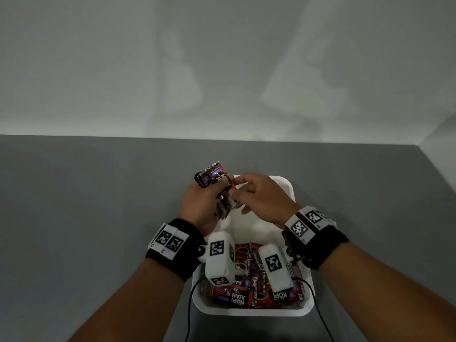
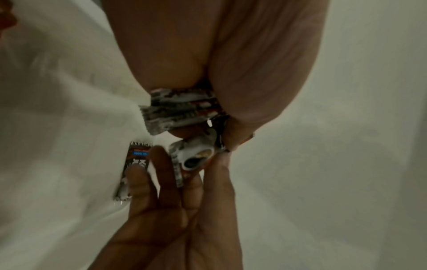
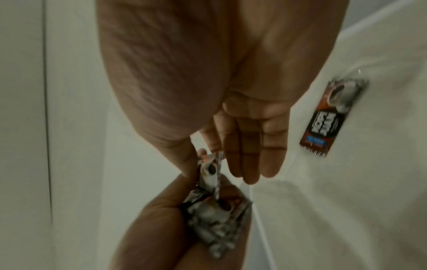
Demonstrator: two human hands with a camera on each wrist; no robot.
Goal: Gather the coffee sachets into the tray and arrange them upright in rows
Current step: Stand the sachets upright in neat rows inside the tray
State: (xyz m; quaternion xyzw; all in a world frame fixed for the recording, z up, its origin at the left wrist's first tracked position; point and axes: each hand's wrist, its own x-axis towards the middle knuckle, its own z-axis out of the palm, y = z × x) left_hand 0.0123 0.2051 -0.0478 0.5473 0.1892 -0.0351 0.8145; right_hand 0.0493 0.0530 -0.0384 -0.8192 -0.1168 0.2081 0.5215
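Grey table, white tray (image 1: pixel 291 191) in the middle. Left hand (image 1: pixel 201 201) grips a bundle of sachets (image 1: pixel 212 175) above the tray's far end, right hand (image 1: pixel 259 196) pinching one sachet (image 3: pixel 211 169) into it. Next they probably need standing upright; loose ones (image 1: pixel 246 297) crowd the near end.
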